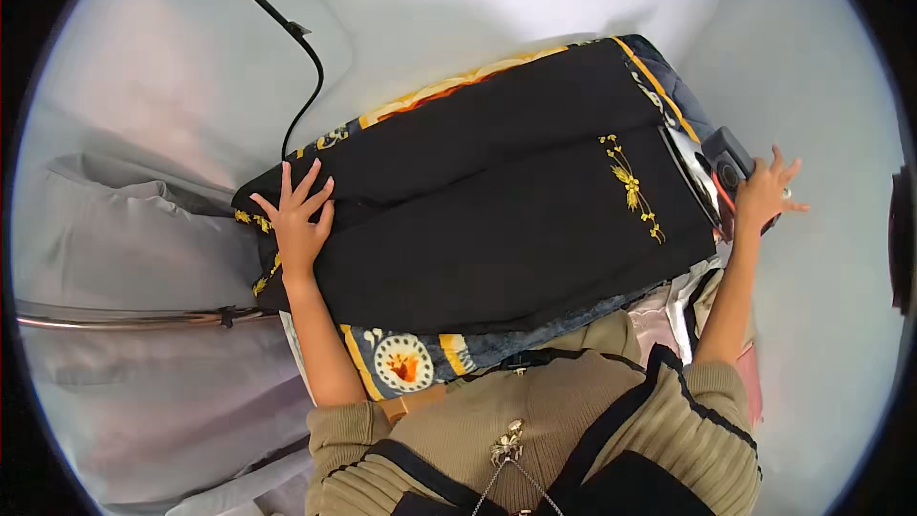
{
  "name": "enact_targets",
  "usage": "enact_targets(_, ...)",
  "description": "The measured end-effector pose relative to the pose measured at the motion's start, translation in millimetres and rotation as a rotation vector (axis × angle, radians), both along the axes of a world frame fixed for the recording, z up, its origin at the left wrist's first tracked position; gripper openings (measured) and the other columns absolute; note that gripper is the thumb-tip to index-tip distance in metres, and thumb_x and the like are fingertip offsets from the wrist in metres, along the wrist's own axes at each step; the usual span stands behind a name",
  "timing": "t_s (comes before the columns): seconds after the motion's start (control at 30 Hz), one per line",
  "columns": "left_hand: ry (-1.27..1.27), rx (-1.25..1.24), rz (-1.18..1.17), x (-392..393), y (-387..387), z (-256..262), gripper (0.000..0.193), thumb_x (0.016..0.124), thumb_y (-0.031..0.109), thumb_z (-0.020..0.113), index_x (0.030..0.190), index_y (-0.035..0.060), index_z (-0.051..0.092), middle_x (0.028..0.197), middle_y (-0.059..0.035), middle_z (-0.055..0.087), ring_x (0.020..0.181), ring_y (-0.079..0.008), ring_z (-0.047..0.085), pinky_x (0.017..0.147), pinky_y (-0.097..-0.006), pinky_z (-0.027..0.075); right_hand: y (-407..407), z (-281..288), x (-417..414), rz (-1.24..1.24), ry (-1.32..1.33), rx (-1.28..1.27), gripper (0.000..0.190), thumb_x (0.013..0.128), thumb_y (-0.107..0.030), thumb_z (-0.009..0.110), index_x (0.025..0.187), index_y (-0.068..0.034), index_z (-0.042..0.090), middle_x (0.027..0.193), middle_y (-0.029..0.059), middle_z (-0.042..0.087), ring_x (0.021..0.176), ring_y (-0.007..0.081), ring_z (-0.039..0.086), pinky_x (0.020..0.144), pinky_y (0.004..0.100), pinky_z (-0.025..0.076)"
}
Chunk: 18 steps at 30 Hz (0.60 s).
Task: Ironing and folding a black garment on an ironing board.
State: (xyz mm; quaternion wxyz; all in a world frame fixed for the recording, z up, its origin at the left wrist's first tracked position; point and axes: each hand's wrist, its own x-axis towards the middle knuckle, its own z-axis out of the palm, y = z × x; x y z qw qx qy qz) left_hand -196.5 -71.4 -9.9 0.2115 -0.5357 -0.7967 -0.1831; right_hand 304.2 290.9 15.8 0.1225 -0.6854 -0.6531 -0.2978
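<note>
A black cloth garment (458, 201) with yellow floral embroidery (631, 186) lies spread over a patterned plush blanket (458, 355) before me. My left hand (295, 222) rests on the garment's left end, palm down with fingers spread. At the right, my right hand (768, 188) is beside a clothes iron (729, 161) that stands just past the garment's edge. Its thumb side is over the iron's rear and the other fingers stick out; whether it grips the handle cannot be told. The iron's shiny soleplate (691, 172) faces the garment.
A black cord (315, 61) comes down from the top to the blanket's left end. A metal rail (129, 317) runs at the left, with grey fabric (143, 251) around it. Light and pink cloths (655, 315) lie under the blanket near my right forearm.
</note>
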Motion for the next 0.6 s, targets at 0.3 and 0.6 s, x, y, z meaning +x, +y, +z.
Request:
enact_targets(0.3,0.016,0.003,-0.029,6,3,3,0.031,0.072,0.013,0.067,0.102,0.0198,0.069,0.128,0.0056,0.053,0.132,-0.0308,0.033,0.1,-0.0676,-0.007,79,-15,-57,0.034,0.014,0.237,0.017,0.076,-0.013,0.053,0.079,-0.018,0.069,0.13,0.0038,0.048,0.134,0.034,0.024,0.087,0.0818,-0.002)
enact_targets(0.6,-0.014,-0.054,-0.146,39,8,29,0.044,0.074,0.013,0.062,0.117,0.0212,0.061,0.13,0.0028,0.052,0.132,-0.0309,0.033,0.101,-0.0665,-0.008,108,-2,-97,0.137,-0.085,0.095,0.031,0.078,-0.018,0.056,0.109,-0.017,0.059,0.137,0.0088,0.037,0.135,0.0397,0.017,0.083,0.0838,0.003)
